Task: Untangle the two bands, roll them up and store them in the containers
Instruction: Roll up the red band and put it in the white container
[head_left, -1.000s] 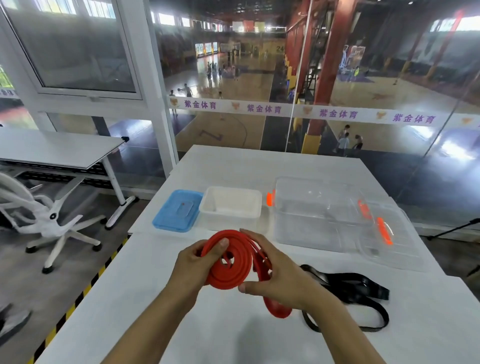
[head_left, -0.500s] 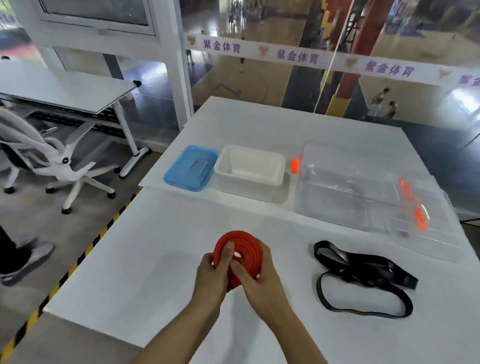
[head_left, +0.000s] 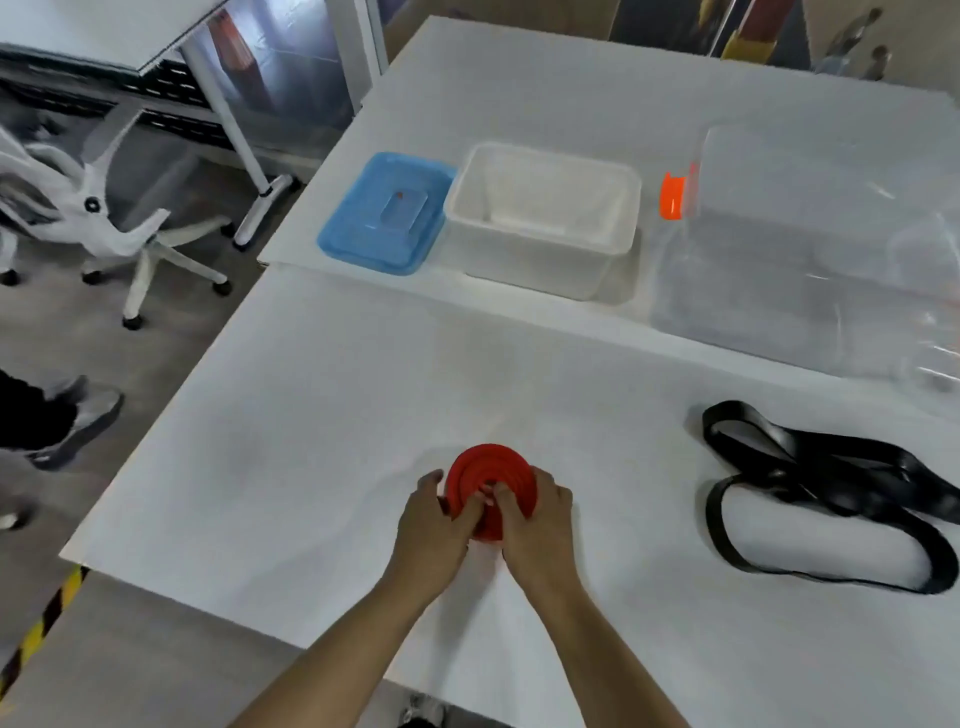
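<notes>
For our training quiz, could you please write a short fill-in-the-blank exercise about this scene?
1. Both hands hold the rolled ____ band.
2. The black band lies loose on the ____.
3. The white container stands open; its blue ____ lies beside it.

Missing words: red; table; lid

Bare table (head_left: 322, 415) between near edge and far white tub (head_left: 540, 218); black band (head_left: 831, 488) blocks right.

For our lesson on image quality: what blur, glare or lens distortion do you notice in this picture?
Head view: wide-angle bending curves the white table edges; the clear container shows pale glare streaks; the chair at the left edge is smeared by motion blur; the hands gripping the red band are fairly sharp.
</notes>
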